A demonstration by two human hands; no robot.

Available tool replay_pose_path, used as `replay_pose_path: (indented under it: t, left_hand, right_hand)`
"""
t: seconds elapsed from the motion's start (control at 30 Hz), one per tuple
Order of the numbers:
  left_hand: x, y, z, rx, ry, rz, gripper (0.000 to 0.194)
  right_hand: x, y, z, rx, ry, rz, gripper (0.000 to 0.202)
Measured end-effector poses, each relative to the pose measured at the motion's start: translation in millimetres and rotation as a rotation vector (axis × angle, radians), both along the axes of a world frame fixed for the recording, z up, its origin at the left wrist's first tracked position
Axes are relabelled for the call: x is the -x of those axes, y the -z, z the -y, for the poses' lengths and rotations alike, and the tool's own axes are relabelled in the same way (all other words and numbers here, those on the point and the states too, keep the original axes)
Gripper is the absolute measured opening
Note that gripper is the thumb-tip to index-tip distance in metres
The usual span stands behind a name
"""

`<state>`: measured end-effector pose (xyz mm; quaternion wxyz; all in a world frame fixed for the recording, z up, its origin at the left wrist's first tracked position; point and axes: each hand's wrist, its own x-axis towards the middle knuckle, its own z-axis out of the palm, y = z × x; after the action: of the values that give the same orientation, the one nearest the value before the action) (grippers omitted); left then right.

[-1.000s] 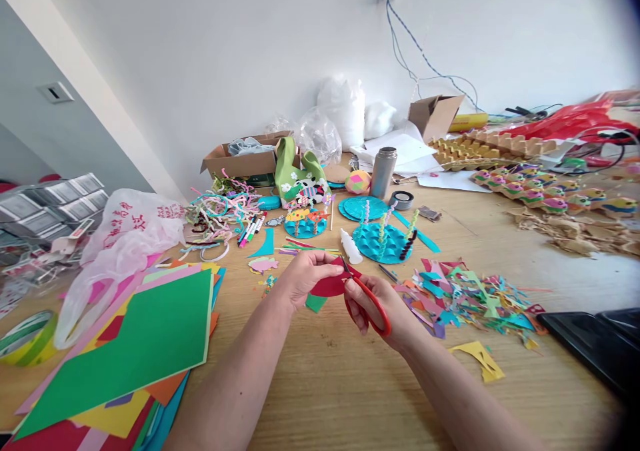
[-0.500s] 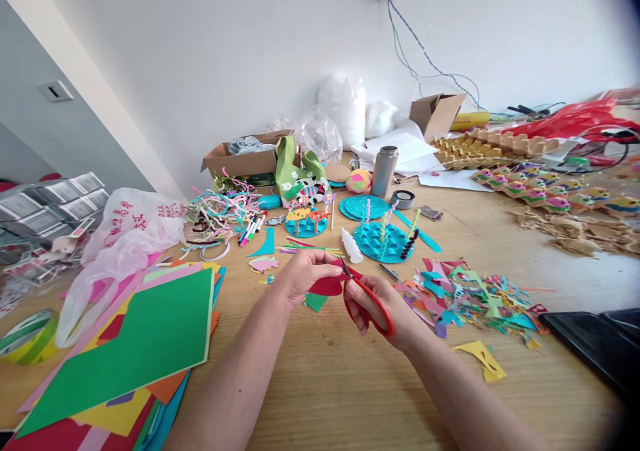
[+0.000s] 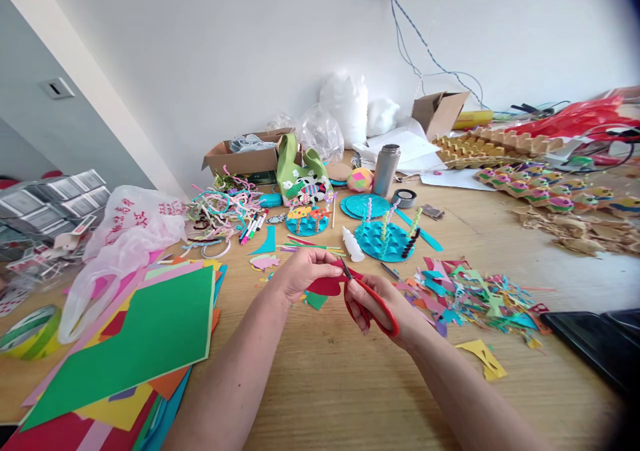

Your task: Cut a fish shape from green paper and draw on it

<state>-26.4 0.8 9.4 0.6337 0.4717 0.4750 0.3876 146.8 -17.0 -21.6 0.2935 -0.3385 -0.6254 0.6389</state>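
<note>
My left hand (image 3: 309, 272) pinches a piece of red paper (image 3: 327, 286) between thumb and fingers above the middle of the table. In my right hand (image 3: 383, 304) is a pair of red-handled scissors (image 3: 376, 299), fingers through the loops. The dark blades meet the red paper near my left fingertips; how far they are parted is hard to tell. Below the paper lies a green paper piece (image 3: 317, 300). Just beyond my hands are a white glue bottle (image 3: 353, 245) and a blue egg-tray disc (image 3: 373, 241) with fuzzy stems standing on it.
Stacked coloured paper (image 3: 165, 324) lies at the left beside a plastic bag (image 3: 125, 231). Paper scraps (image 3: 480, 298) are heaped at the right, near a black device (image 3: 585, 338). Further back stand a metal flask (image 3: 387, 171), a pile of pipe cleaners (image 3: 220, 208) and painted egg trays (image 3: 545, 188).
The scissors and my right hand have shifted very slightly to the right. My left hand keeps its hold on the red paper, and the view has tilted a little.
</note>
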Motion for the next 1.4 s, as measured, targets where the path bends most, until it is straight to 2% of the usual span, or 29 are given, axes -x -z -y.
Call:
replay_pose_path:
  t: [0.33,0.5,0.6,0.83,0.93,1.0,1.07,1.23,1.4]
  left_hand:
    - [2,-1.5,1,0.002,0.002,-0.003,0.027]
    - [3,-0.1,-2,0.064,0.008,0.04,0.045]
    - [3,1.7,-4,0.079,-0.04,0.068,0.049]
    - [-5,6.7,-4,0.11,-0.141,0.261,0.033]
    - [-17,13.6,-2,0.158,-0.099,0.401,0.025]
    - [-26,18.6,0,0.18,-0.067,0.456,0.026]
    - [-32,22.2,1,0.162,-0.084,0.483,0.025]
    - [-38,24.6,1,0.065,-0.251,0.487,0.022]
    - [-41,24.0,2,0.031,-0.318,0.485,0.019]
  right_hand:
    - [1,5.8,-2,0.064,0.027,0.001,0.052]
    - [3,0.6,-1,0.074,0.098,-0.076,0.049]
    - [4,1.0,-2,0.073,0.185,-0.108,0.048]
    - [8,12.5,-7,0.1,0.323,-0.174,0.047]
    - [9,15.6,-8,0.1,0.365,-0.198,0.048]
    - [9,16.3,-8,0.089,0.371,-0.221,0.047]
    - [9,16.1,-8,0.074,0.37,-0.23,0.048]
    - [11,13.7,-6,0.066,0.357,-0.184,0.049]
    - [14,10.0,-2,0.08,0.366,-0.16,0.046]
